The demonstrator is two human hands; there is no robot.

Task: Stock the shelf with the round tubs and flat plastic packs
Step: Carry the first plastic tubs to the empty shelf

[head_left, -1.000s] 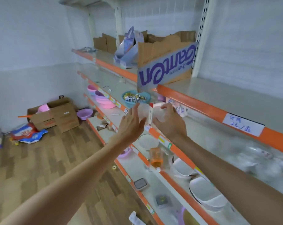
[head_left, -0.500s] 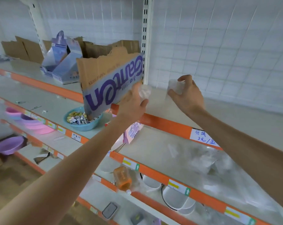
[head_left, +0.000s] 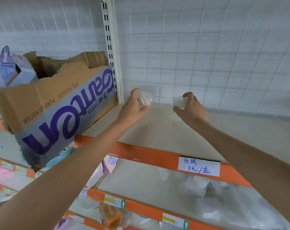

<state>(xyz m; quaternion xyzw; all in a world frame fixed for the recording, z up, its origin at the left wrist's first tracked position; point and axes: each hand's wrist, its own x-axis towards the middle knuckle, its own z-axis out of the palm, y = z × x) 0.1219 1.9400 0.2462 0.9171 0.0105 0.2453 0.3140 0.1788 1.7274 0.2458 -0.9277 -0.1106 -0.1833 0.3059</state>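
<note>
My left hand (head_left: pixel 132 107) grips a small clear round tub (head_left: pixel 146 100) between thumb and fingers. My right hand (head_left: pixel 190 108) holds a second clear tub (head_left: pixel 178 102) the same way. Both hands reach deep over the upper shelf (head_left: pixel 165 130), near its wire-grid back wall. The tubs hover just above the beige shelf surface, roughly two hand-widths apart. Whether either tub touches the shelf I cannot tell.
A torn cardboard box (head_left: pixel 61 113) with purple lettering stands on the same shelf, left of my left hand, beside the upright post (head_left: pixel 113 63). An orange shelf edge carries a handwritten price label (head_left: pixel 199 166). Clear plastic packs (head_left: pixel 207 188) lie on the shelf below.
Both hands rose from the lower shelf edge and pushed further back over the upper shelf with the tubs. They have spread apart, and my view has tilted up and right.
</note>
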